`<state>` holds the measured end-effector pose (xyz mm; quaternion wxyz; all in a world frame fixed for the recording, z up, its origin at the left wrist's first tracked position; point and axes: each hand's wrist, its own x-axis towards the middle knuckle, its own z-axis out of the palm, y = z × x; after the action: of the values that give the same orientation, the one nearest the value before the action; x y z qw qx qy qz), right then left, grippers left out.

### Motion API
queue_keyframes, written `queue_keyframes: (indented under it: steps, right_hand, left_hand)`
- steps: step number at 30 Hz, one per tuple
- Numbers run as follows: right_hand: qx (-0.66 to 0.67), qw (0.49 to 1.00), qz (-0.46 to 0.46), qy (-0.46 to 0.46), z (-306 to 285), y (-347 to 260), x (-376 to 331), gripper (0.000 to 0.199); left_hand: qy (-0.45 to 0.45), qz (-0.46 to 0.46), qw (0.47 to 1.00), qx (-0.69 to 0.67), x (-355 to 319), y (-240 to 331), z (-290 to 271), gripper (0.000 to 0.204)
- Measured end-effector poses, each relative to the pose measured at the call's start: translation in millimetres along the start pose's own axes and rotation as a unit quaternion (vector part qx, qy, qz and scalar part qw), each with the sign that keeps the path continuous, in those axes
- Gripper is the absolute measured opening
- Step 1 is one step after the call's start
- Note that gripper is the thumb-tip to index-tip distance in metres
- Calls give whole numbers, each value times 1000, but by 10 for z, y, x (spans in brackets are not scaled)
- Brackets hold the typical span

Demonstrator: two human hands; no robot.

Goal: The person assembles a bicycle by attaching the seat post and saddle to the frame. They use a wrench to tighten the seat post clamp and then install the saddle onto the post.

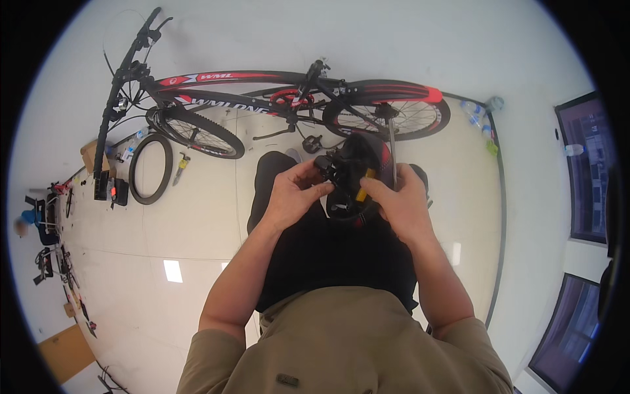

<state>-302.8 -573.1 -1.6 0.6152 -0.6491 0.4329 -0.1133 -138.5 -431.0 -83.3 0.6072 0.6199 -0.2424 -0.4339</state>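
Note:
A black and red bicycle saddle (371, 150) is held over my lap with its underside facing up, showing a yellow label (365, 186). My left hand (293, 196) pinches the dark clamp (326, 168) under the saddle between thumb and fingers. On the saddle's other side, my right hand (401, 202) is closed, its thumb pressing near the label. A long silver tool, like a wrench (392, 144), sticks up from that hand. The fingertips behind the saddle are hidden.
A black and red bicycle (230, 77) leans at the wall ahead. Left of my legs lie a loose tyre (134, 172), a yellow-handled tool (180, 169) and an orange and black item (118, 191). Plastic bottles (474, 114) stand at the far right. A person (31, 218) is far left.

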Motion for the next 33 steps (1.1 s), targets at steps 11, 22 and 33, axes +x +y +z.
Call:
queue_keyframes:
  steps: [11, 22, 33]
  right_hand:
    - [94, 990, -102, -18, 133, 159, -32, 60]
    - [-111, 985, -128, 15, 61, 256, 72, 70]
    - [-76, 990, -117, -3, 4, 279, 116, 68]
  left_hand:
    - [19, -10, 991, -130, 9, -213, -25, 35]
    - [-8, -10, 981, -194, 57, -262, -160, 22]
    - [-53, -71, 968, -233, 85, -221, -152, 27]
